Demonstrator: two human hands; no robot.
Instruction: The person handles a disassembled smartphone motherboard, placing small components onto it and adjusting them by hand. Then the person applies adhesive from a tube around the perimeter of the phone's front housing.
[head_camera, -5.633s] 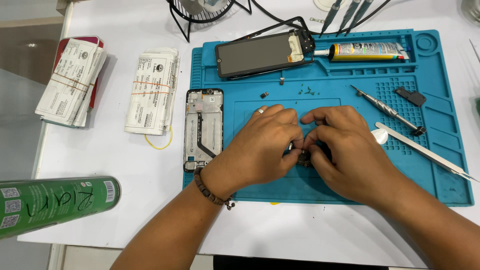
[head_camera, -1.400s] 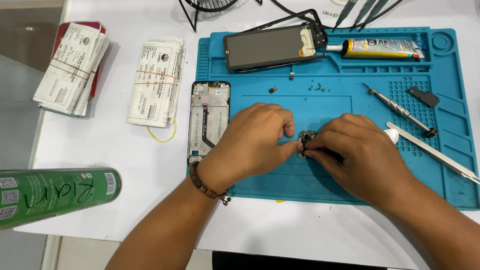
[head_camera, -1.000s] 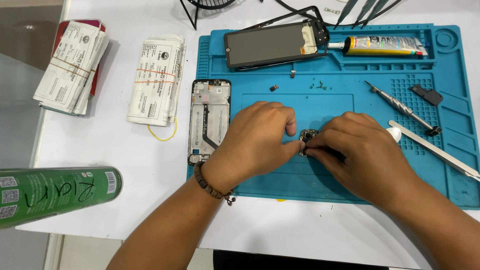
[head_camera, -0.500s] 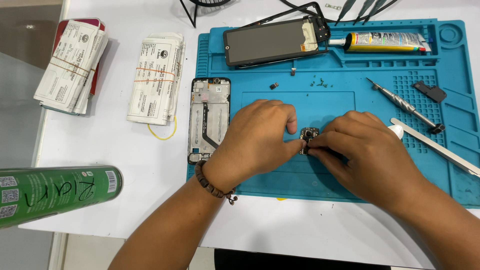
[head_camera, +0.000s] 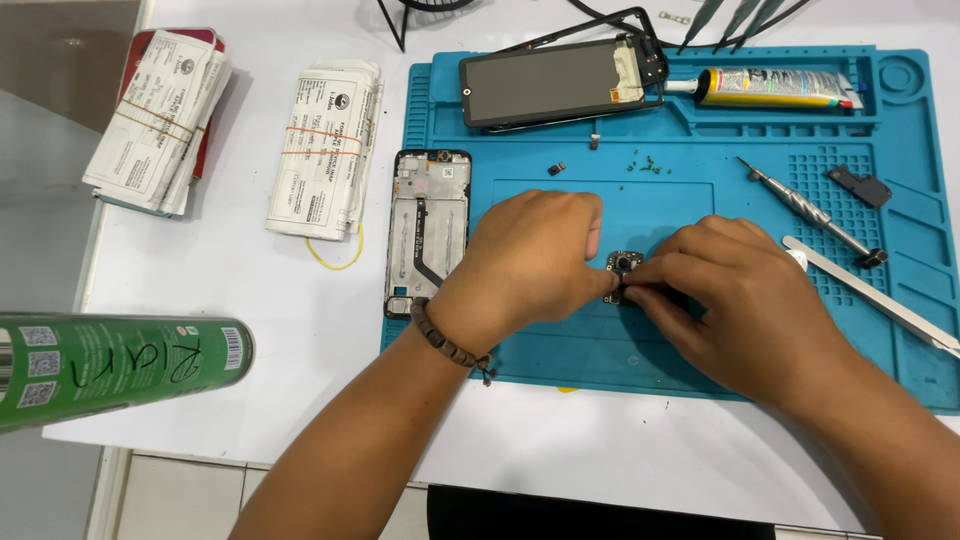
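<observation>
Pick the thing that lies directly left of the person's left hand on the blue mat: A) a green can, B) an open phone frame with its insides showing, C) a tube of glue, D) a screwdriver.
B: the open phone frame lies at the left edge of the blue mat, just left of the left hand, which pinches a small dark part together with the right hand.

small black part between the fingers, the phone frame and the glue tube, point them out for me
small black part (head_camera: 622, 266), head view, on its round lens
phone frame (head_camera: 430, 232), head view, on its middle, along the ribbon cable
glue tube (head_camera: 775, 88), head view, on the tube's body
</observation>
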